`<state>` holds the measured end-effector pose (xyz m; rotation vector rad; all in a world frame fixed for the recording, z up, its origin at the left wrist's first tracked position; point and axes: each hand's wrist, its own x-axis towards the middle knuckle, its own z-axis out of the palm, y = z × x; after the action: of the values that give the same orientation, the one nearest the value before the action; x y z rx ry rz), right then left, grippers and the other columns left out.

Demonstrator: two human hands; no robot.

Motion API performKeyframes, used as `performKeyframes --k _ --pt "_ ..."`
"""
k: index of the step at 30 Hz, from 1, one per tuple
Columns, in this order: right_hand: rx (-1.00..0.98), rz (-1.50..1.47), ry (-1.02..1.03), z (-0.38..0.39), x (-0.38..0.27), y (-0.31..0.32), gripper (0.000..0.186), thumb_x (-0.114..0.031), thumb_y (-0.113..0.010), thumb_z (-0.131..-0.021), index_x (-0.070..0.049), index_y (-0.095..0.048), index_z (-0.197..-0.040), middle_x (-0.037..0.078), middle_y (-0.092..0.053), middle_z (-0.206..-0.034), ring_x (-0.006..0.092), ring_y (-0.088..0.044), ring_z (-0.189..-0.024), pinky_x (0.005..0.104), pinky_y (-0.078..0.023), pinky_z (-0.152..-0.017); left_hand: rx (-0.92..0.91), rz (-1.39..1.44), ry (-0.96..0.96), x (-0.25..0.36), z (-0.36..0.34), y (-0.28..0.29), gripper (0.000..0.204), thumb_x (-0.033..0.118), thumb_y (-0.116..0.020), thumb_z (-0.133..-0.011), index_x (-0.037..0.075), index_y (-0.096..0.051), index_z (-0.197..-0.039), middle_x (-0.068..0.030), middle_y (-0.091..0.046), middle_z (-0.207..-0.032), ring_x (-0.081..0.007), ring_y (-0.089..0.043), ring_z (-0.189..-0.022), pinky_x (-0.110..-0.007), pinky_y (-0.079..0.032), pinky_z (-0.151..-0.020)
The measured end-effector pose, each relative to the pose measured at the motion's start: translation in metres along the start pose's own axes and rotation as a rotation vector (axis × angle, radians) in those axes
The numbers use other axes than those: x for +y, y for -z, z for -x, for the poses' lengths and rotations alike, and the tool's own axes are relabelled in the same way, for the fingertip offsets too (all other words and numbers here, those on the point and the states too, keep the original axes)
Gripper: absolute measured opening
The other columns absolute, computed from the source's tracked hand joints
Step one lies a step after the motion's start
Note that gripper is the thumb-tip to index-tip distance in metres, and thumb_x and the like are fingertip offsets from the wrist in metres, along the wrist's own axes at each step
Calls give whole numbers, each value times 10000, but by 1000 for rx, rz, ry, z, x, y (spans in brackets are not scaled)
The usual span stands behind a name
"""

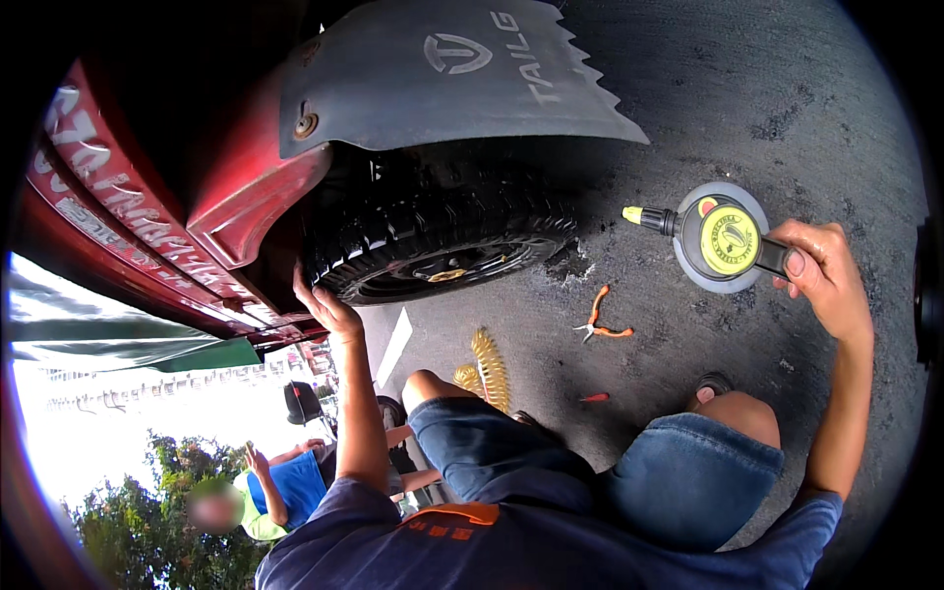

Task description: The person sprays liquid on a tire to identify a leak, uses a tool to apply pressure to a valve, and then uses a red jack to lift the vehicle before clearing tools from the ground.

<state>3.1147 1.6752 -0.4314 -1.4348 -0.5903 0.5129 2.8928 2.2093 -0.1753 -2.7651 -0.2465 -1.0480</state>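
Right hand (pixel 826 270): closed around the short black handle of a round grey-and-black flask-shaped bottle with a yellow label and a yellow-tipped nozzle (pixel 730 243), right side of the frame, held clear of the ground, nozzle pointing left.
Left hand (pixel 329 310): against the edge of a chunky black rubber-tyred wheel (pixel 442 236), left of centre; fingertips are partly hidden, so can't tell if it's actually gripping or just resting.
Bottle handling: I'd guess stiff plastic and fairly light, since one hand has it out at arm's length. Handle's the obvious place to grab; the round body looks smooth and maybe slippery.
Wheel handling: probably heavy and stiff, tread shiny like it's wet, so slick I reckon. The tyre's outer edge, where the left hand is, seems a decent hold.
What's in the bottle: no clue, label covers much of the face and I can't make out contents or a fill level.
Around the wheel: dark grey flexible-looking mudflap (pixel 413 88) up top, glossy red bodywork (pixel 256 202) upper left.
On the ground: orange-handled metal pliers (pixel 596 320) lying open right of centre, coiled yellow hose (pixel 490 369) below the wheel, small red thing (pixel 595 397) too tiny to identify.
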Motion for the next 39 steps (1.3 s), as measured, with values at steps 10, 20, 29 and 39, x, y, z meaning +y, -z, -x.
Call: performKeyframes --k 10,20,29,39 --pt "16 -13 -6 7 5 -2 707 -657 -479 -895 29 -630 -813 50 -533 -532 114 -540 -462 251 -398 -433 -4 130 294 -47 30 12 727 572 -234 -1004 -8 -363 -1421 -198 -440 -1385 -304 -451 -1256 -406 -339 -1074" --pt "89 -39 26 12 5 -7 682 -642 -495 -893 21 -629 -799 55 -517 -528 121 -528 -463 267 -384 -439 -161 433 625 -6 11 34 621 492 -348 -1021 39 -365 -1447 -144 -449 -1412 -241 -470 -1263 -363 -400 -1027" --pt "110 45 69 4 8 -16 534 -493 -542 -924 6 -609 -744 45 -438 -497 129 -455 -448 291 -334 -442 -504 -233 -134 145 -59 -12 540 438 -536 -953 21 -546 -1296 -204 -485 -1376 -374 -435 -1275 -461 -325 -1074" --pt "107 44 57 2 7 -19 538 -499 -541 -924 -10 -581 -704 28 -428 -503 114 -454 -470 275 -338 -452 -396 -340 -233 145 -67 -52 549 548 -517 -925 96 -619 -1221 -139 -638 -1177 -353 -578 -1099 -449 -433 -953"
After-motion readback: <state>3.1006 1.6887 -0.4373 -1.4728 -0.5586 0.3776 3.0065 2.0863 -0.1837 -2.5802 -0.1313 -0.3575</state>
